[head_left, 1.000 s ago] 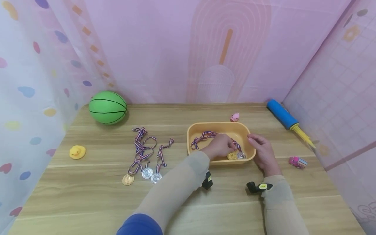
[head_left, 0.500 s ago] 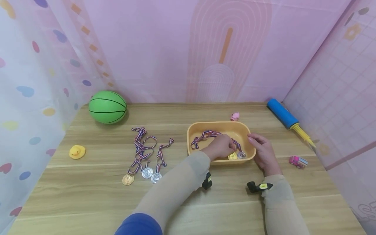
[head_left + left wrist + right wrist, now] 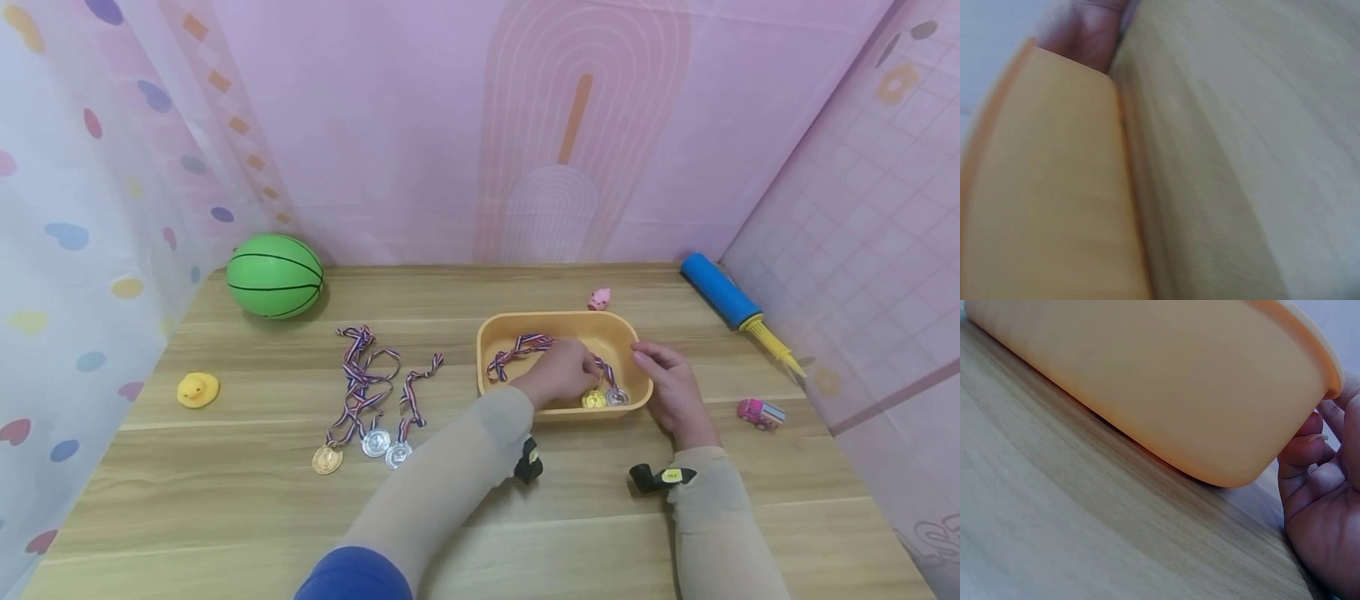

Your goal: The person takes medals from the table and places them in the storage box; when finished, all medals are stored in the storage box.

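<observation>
Wooden table (image 3: 225,508): left hand (image 3: 561,372) fingers pinch ribbon (image 3: 525,345); right hand (image 3: 672,392) steadies tub (image 3: 491,333).

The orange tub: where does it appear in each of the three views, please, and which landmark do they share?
Head view: the orange tub sits right of centre on the table, between both hands.
Left wrist view: its outer wall fills the left half, blurred.
Right wrist view: its outer wall fills the top, with the right hand at its corner.
Shared landmark: the wooden table, seen beside the tub in all views.
</observation>
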`<action>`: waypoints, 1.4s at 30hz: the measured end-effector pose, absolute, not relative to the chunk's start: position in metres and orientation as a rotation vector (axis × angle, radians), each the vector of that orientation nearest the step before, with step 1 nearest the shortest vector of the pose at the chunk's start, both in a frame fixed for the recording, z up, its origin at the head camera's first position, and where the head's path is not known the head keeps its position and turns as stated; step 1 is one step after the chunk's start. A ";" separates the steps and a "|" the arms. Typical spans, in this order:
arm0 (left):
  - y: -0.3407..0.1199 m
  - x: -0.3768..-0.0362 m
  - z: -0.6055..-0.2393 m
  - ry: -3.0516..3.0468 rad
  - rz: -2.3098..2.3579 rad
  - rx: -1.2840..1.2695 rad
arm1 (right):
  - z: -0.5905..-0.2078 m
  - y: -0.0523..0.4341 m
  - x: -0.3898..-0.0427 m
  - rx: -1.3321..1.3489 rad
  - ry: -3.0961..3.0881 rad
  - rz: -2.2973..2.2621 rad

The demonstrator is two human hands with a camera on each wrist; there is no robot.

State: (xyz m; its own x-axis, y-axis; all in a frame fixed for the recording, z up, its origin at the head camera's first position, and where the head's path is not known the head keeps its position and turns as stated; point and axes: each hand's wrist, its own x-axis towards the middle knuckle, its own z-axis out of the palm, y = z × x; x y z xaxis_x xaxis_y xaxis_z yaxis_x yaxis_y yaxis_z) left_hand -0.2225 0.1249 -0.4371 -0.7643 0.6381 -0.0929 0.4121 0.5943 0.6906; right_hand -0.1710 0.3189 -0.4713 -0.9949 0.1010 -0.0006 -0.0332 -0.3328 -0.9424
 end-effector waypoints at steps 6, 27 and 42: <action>0.104 -0.219 -0.409 2.435 1.167 0.848 | -0.472 0.318 -0.171 -0.070 -1.756 2.503; -0.077 -0.184 -0.409 2.646 1.521 0.443 | -0.470 0.331 -0.173 -0.097 -1.744 2.514; -0.129 -0.188 -0.446 2.568 1.158 0.643 | -0.470 0.334 -0.172 -0.131 -1.773 2.509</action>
